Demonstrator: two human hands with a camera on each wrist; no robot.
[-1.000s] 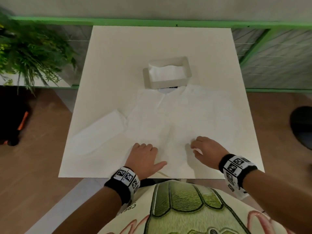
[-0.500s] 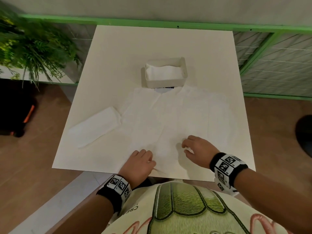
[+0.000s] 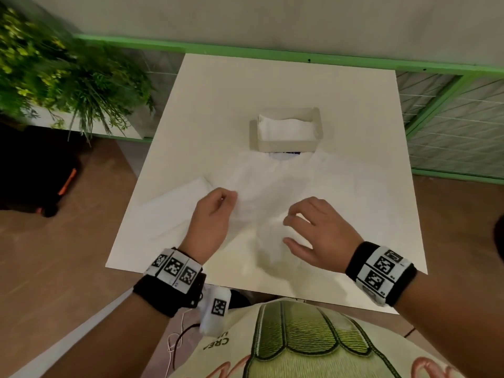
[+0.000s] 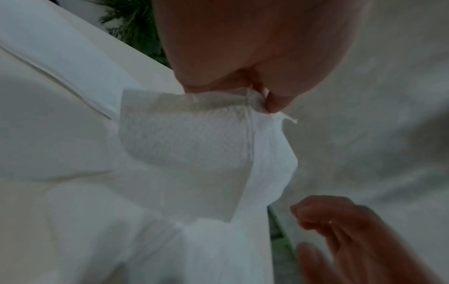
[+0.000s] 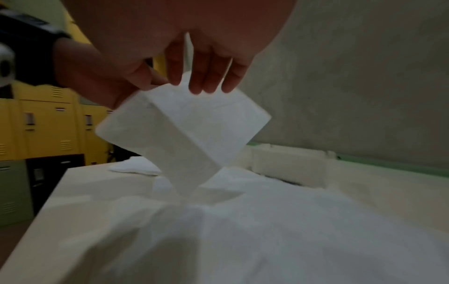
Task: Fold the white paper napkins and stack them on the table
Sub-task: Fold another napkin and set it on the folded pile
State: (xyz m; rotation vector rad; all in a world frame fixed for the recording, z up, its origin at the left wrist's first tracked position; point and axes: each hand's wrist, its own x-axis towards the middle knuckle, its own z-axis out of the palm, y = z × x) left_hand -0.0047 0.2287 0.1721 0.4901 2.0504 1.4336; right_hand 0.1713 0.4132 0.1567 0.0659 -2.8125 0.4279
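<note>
Unfolded white napkins [image 3: 321, 186] lie spread over the middle of the white table [image 3: 272, 85]. My left hand [image 3: 230, 196] pinches the edge of one napkin [image 5: 184, 130] between thumb and fingers and holds it lifted off the table; the pinch [image 4: 262, 100] shows close up in the left wrist view. My right hand [image 3: 289, 230] hovers just right of the lifted napkin with loosely bent fingers [image 5: 209, 82] and holds nothing. A folded napkin [image 3: 174, 211] lies at the table's left side.
An open white box [image 3: 286, 145] with more napkins stands behind the spread ones, mid-table. A green plant [image 3: 54, 77] is off the table's left. A green rail [image 3: 272, 53] runs behind. Yellow lockers [image 5: 48, 124] show in the right wrist view.
My left hand left the near table edge, took hold of a napkin's edge and raised it forward. My right hand lifted off the napkin and its fingers loosened.
</note>
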